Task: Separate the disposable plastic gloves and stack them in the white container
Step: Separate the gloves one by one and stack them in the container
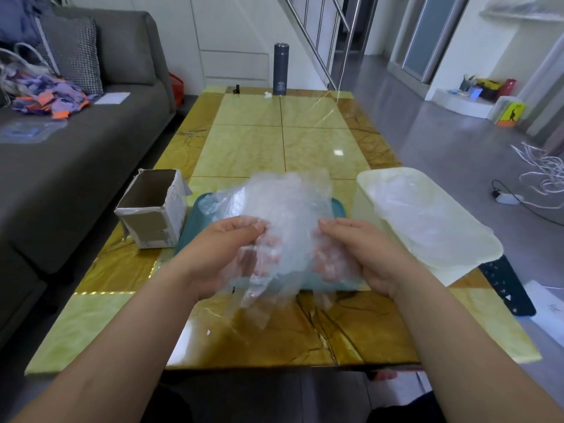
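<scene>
A crumpled bunch of clear disposable plastic gloves (287,209) is held up between both hands above a teal tray (190,227). My left hand (225,254) grips the bunch's left side, thumb on top and fingers curled behind the film. My right hand (360,251) grips the right side the same way. Some glove film hangs down below the hands toward the table. The white container (381,181) stands to the right on the table, and clear gloves (427,215) lie flat inside it.
An open cardboard box (152,209) stands left of the tray. A dark flask (280,68) is at the far end of the yellow table (274,132). A grey sofa (76,154) runs along the left; white cords (540,166) lie on the floor at right.
</scene>
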`<state>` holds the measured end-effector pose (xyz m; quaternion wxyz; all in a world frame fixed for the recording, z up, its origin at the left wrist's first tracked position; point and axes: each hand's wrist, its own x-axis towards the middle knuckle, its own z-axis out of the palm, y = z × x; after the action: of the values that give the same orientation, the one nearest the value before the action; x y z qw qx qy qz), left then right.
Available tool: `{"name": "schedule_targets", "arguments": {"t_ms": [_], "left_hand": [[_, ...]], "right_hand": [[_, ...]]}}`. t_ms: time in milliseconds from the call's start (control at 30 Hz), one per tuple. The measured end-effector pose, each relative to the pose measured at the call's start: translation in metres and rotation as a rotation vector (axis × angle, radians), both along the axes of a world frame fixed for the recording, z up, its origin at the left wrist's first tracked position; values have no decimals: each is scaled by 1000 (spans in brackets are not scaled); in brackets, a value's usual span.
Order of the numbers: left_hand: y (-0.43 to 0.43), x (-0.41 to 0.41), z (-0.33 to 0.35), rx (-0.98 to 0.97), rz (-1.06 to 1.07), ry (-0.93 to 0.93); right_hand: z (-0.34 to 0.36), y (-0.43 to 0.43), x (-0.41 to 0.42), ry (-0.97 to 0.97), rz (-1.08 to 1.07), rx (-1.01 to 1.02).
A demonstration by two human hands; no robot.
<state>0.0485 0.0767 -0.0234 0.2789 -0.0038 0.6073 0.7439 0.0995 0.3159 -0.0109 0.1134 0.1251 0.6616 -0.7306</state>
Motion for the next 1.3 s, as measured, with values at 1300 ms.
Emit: {"name": "schedule_targets", "arguments": {"t_ms": [1300], "left_hand": [[241,-3,75,-727,-251,762]], "right_hand": [[66,167,-16,-132,249,1375]]}}
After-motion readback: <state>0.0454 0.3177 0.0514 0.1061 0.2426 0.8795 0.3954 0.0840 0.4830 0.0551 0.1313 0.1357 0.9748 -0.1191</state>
